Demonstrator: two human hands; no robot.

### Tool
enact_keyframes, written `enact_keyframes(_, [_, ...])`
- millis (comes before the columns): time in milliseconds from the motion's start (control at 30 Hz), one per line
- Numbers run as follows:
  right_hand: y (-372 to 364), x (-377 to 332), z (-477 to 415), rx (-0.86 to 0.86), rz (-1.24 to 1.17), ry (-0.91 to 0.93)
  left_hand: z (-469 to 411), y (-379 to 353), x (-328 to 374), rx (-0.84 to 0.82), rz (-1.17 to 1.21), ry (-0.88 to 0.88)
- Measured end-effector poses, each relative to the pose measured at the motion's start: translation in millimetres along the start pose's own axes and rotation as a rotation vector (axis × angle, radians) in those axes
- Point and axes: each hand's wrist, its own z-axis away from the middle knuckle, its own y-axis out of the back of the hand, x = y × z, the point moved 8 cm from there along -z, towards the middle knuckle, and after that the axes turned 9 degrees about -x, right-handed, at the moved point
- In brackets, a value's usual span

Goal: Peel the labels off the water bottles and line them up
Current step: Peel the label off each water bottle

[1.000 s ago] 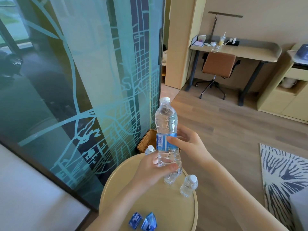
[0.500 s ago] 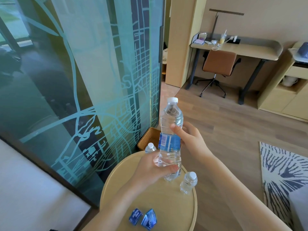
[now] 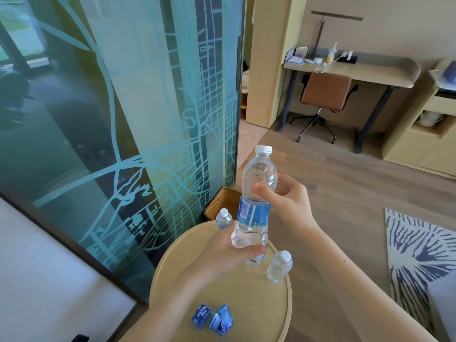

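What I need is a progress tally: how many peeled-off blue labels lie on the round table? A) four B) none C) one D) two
D: a folded blue label and a crumpled blue label lie side by side on the round table, near its front edge; the held bottle has its own label on.

Head-worn view, forward and downward
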Motion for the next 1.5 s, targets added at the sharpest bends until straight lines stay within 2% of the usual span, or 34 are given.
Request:
enact_keyframes(100, [0, -6, 3, 0.041, 0.006, 0.048, 3, 7, 10, 0.027, -0.004, -0.04])
enact_keyframes(233, [-2, -6, 3, 0.084, 0.021, 0.051, 10, 33, 28, 0.329, -0.14, -0.165])
enact_keyframes(300, [-1, -3, 3, 0.107, -0.008, 0.042, 15, 36, 42, 0.423, -0.244, -0.264])
enact_keyframes(400, [0, -3, 5, 0.148, 0.043, 0.042, 15, 30, 49, 0.465, -0.342, -0.342])
enact_keyframes(600, [0, 4, 7, 0.208, 0.012, 0.011, 13, 24, 50, 0.568, -0.368, -0.408])
enact_keyframes(1067, [5, 17, 7, 0.265, -0.023, -0.018, 24, 18, 57, 0.687, -0.483, -0.498])
enact_keyframes(1500, [6, 12, 10, 0.24, -0.028, -0.01, 25, 27, 58, 0.658, -0.335, -0.519])
